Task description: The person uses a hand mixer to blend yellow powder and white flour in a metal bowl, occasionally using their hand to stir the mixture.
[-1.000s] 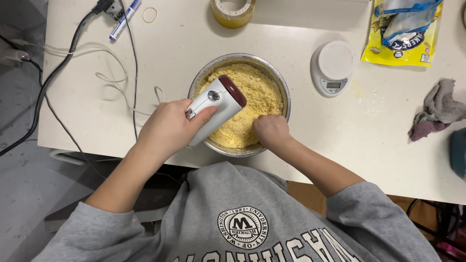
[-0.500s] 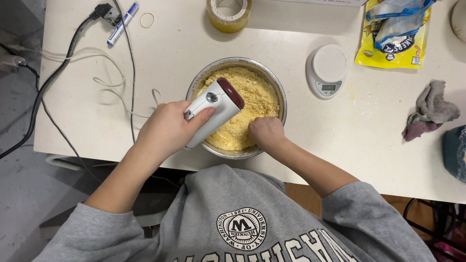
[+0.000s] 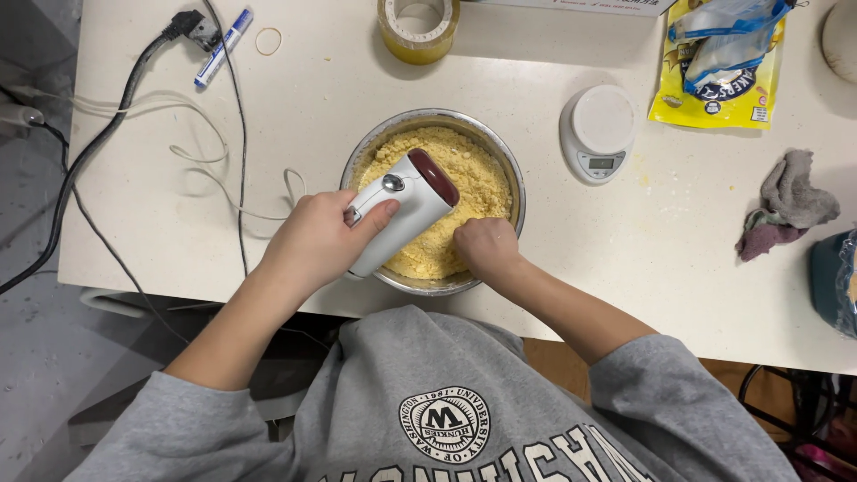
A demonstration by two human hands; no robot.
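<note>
My single head-worn camera looks straight down from close above my chest onto the white table [image 3: 268, 259], its far edge cut off above.

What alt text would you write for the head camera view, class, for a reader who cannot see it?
Seen from above, a person's left hand holds a white hand mixer over a metal bowl of crumbly yellow mixture, which the right hand rests in. A small kitchen scale sits beside it.

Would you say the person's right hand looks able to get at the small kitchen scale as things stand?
Probably yes: the right hand rests at the metal bowl rim, and the kitchen scale stands just beyond on bare table with nothing between them. It seems to hold nothing.
</note>
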